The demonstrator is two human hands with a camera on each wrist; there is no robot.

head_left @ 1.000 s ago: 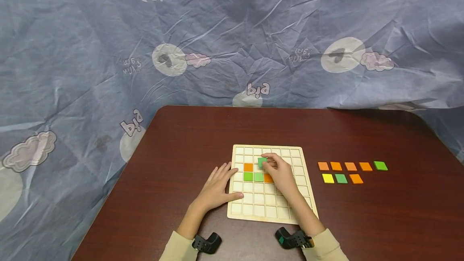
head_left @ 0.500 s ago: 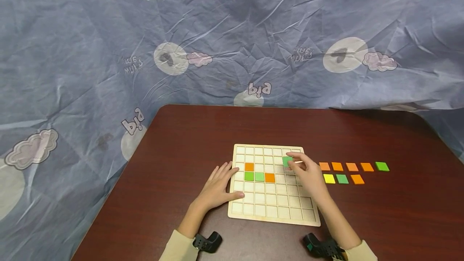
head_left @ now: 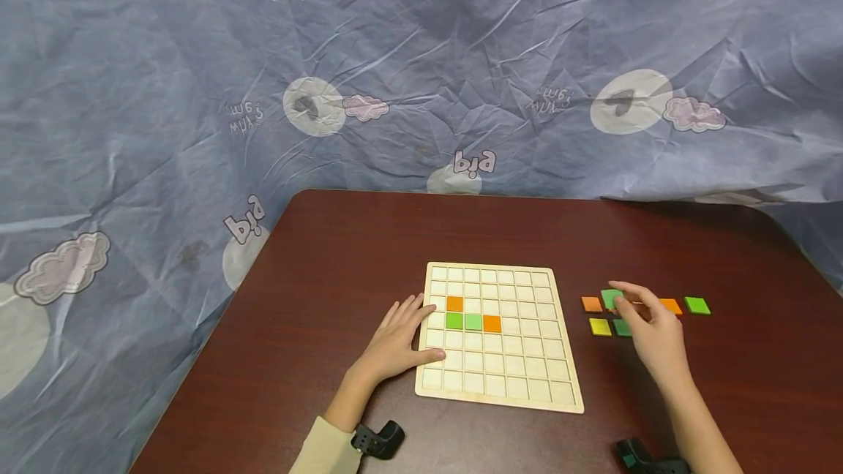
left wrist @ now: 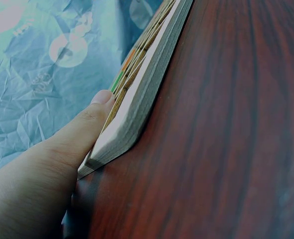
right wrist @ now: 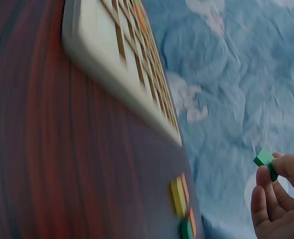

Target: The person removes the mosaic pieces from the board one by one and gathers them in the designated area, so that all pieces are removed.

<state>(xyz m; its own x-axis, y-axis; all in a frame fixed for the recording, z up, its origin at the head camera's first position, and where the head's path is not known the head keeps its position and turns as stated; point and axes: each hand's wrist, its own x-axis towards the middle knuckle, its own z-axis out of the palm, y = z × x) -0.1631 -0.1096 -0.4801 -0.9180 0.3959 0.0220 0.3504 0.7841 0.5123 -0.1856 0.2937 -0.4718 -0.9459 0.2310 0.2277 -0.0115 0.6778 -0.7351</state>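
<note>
A pale wooden grid board [head_left: 514, 367] lies on the table, with an orange tile [head_left: 454, 303] in one cell and a row of a green tile [head_left: 454, 320], a lighter green tile [head_left: 473, 322] and another orange tile [head_left: 492, 324] below. My left hand [head_left: 394, 342] rests on the board's left edge, fingers spread, thumb on the rim in the left wrist view [left wrist: 62, 144]. Between thumb and fingers my right hand [head_left: 658, 339] pinches a green tile [head_left: 611, 298], held above the loose tiles right of the board. The right wrist view also shows this pinched tile [right wrist: 264, 158].
Two rows of loose tiles lie on the dark red table [head_left: 356, 240] at the right, among them an orange one [head_left: 591, 304], a yellow one [head_left: 600, 327] and a bright green one [head_left: 697, 306]. My right hand partly covers them. A patterned blue cloth [head_left: 395, 35] hangs behind the table.
My right hand has carried the green tile rightward from over the board to over the loose tiles. My left hand has stayed on the board's edge, and the tiles in the cells look the same.
</note>
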